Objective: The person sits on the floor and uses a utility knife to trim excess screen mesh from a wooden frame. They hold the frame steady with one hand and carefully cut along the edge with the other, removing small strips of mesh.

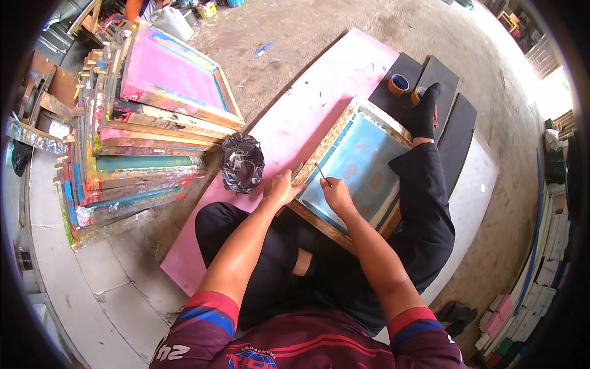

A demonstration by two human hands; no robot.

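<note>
Head view: a wooden-framed screen lies tilted at the right of centre, over the person's lap, with the right trouser leg along its right side. Its pale blue mesh bears faint reddish patches. The right hand is closed narrowly around a thin stick-like tool, whose tip points toward the left rail. The left hand sits at the lower left corner with its fingers drawn close together; whether it grips the wood or merely rests there, I cannot tell.

By its look, the screen should be fairly light and stiff along the rails, easy enough to steady from a corner or by two opposite sides. The mesh seems the delicate part, thin and likely to dent or tear under a sharp point, so holds belong on the wood. The rails look rough rather than slippery. Left of the hands stands a crumpled black plastic bag, beside a pink board.
</note>
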